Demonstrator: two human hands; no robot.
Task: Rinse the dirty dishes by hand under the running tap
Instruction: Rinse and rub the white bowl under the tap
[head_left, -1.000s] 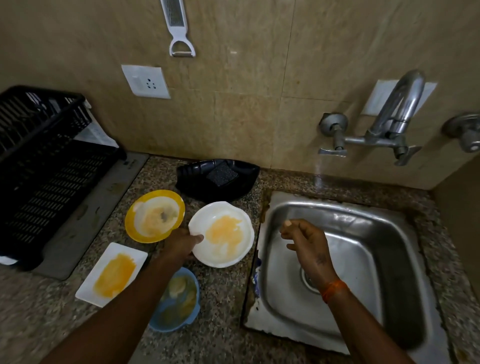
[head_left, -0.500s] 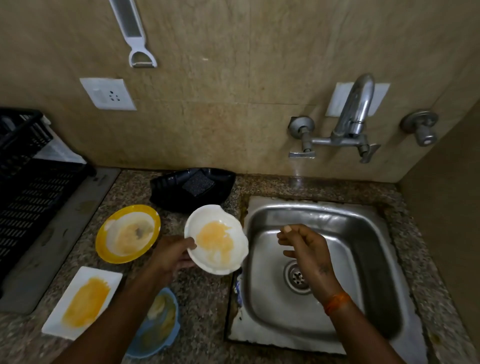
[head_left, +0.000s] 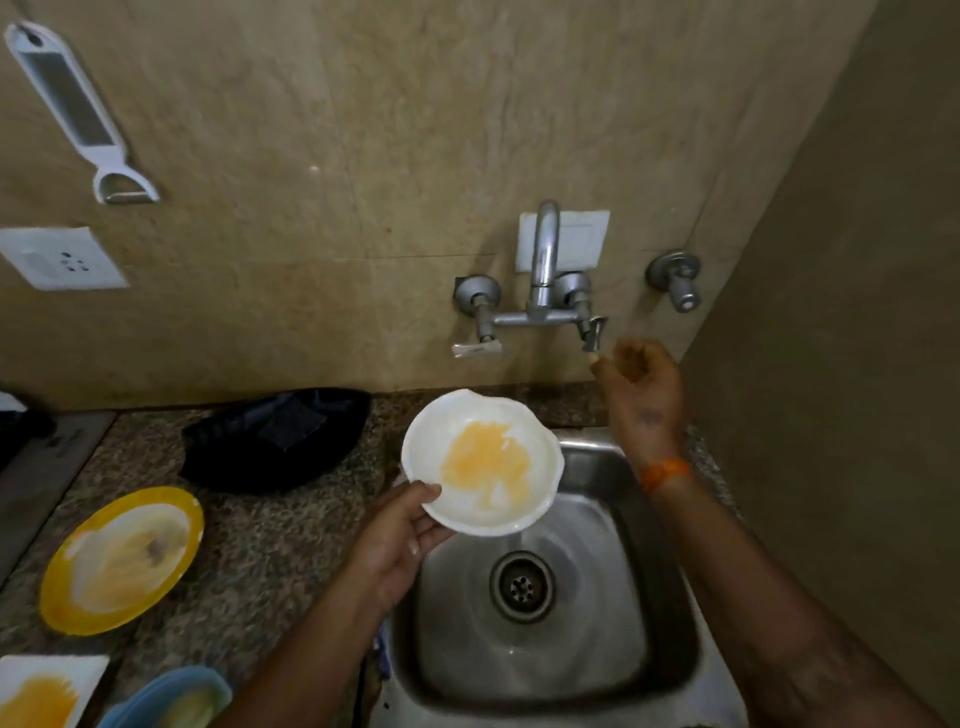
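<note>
My left hand (head_left: 400, 535) grips the near rim of a white scalloped plate (head_left: 483, 462) smeared with orange sauce, holding it over the left edge of the steel sink (head_left: 545, 587). My right hand (head_left: 641, 374) is raised at the wall tap (head_left: 543, 275), its fingertips touching or just below the tap's right lever handle (head_left: 594, 332), fingers curled and holding nothing. No water runs from the spout. On the counter to the left lie a yellow plate (head_left: 122, 558), a white square plate (head_left: 44, 688) and a blue bowl (head_left: 171, 699), all dirty.
A black dish (head_left: 275, 436) holding a dark scrub pad sits at the back of the granite counter. A second valve (head_left: 675, 278) sticks out of the wall right of the tap. A grater (head_left: 78, 109) and a socket (head_left: 62, 257) are on the wall. A side wall closes in on the right.
My left hand has lifted the white plate off the counter and carried it right, over the sink. My right hand has risen from above the sink to the tap's right handle.
</note>
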